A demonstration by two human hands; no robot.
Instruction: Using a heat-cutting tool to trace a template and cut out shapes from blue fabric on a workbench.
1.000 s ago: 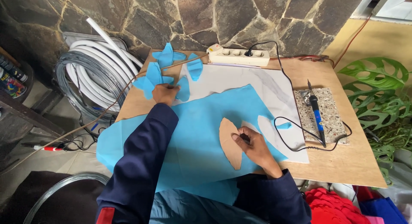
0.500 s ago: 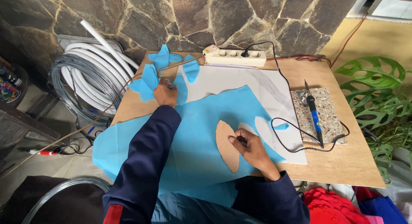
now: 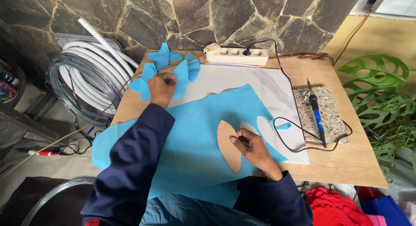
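Head view, looking down. A large sheet of thin blue fabric (image 3: 190, 139) lies across the white marble-patterned slab (image 3: 242, 81) on the wooden table (image 3: 346, 165). At the sheet's 3 o'clock side the right hand (image 3: 253, 150) presses a tan leaf-shaped cardboard template (image 3: 228, 144) flat — fingers laid together on it, not curled round anything. At 11 o'clock the left hand (image 3: 161, 88) is closed on a cluster of cut blue fabric petals (image 3: 169, 72) near the table's far-left corner. A blue-handled soldering iron (image 3: 316, 111) rests on a speckled stone tile (image 3: 323, 115) at 3 o'clock; its black cord (image 3: 299, 141) loops back to just beside the template. A white power strip (image 3: 236, 56) sits at 12 o'clock.

Risk, as judged: with only one hand on it, the template could creep on the slack fabric; the cord, if snagged, might drag the iron off its tile.

Against the earlier frame — both hands sit much as before; the view alone has drifted slightly.
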